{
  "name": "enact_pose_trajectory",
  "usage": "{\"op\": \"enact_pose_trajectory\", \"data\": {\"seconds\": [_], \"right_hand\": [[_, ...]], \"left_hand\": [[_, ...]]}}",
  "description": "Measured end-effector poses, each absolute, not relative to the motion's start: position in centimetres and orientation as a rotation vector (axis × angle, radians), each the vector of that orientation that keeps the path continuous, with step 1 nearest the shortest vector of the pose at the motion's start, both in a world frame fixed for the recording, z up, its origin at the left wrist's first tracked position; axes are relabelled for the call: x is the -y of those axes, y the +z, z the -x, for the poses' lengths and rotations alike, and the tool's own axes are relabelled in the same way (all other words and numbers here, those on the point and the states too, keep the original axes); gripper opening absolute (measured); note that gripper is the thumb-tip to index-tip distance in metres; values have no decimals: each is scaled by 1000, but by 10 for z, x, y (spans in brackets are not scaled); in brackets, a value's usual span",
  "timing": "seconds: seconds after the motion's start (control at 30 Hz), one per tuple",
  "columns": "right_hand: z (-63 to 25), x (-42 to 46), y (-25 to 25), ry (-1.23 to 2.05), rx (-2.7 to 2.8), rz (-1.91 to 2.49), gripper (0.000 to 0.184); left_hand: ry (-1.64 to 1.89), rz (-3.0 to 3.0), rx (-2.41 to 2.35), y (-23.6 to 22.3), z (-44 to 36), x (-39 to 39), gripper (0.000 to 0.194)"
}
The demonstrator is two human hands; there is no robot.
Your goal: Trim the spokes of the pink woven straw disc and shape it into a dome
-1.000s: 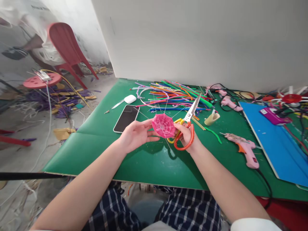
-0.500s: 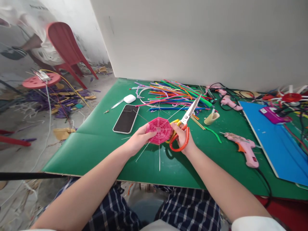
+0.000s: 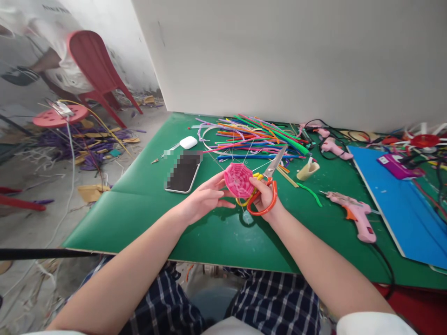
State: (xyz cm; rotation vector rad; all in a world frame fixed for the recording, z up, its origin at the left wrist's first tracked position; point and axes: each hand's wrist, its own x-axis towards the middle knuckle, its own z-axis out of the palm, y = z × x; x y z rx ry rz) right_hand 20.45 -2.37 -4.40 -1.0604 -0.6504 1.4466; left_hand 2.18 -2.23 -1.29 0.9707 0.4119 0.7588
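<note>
Green counter [image 3: 139, 228] spreads before you, open surface lying along its near edge. Your right hand [image 3: 265, 197] closes round the scissors [image 3: 271, 171] and pinches the pink webbed disc [image 3: 239, 180]; your left hand [image 3: 204, 200], fingers parted, touches the disc's left edge. Beyond, a phone [image 3: 185, 172] lies left, a glue gun [image 3: 359, 214] right. Far left, lettering [image 3: 56, 8] on a shirt [image 3: 57, 28] is too blurred to read.

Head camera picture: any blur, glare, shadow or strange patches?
Head view: blocky pixels hide part of the phone; pale sheen marks the green tabletop; a dark shadow lies below the right hand; at left, the red chair looks soft.
</note>
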Motion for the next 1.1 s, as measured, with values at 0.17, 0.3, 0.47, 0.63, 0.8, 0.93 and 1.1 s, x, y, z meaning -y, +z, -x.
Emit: {"op": "enact_pose_trajectory", "data": {"seconds": [0.17, 0.3, 0.47, 0.63, 0.8, 0.93, 1.1], "right_hand": [[-204, 25, -41, 1397, 680, 1020, 19], [-201, 28, -43, 1386, 783, 994, 18], [-200, 30, -48, 1371, 900, 1048, 21], [-199, 34, -46, 1284, 977, 1030, 25], [-199, 40, -33, 1166, 1063, 1031, 34], [-204, 38, -31, 1063, 1117, 1036, 39], [-211, 30, -36, 952, 1201, 1084, 44]], "left_hand": [[759, -1034, -617, -14, -28, 24, 58], [764, -1080, -760, -21, -33, 25, 38], [805, -1127, -868, -26, -34, 25, 23], [909, -1031, -897, -20, -34, 24, 28], [992, -951, -924, -14, -28, 21, 29], [1020, -905, -873, -13, -24, 20, 21], [1018, -880, -853, -12, -24, 20, 18]]}}
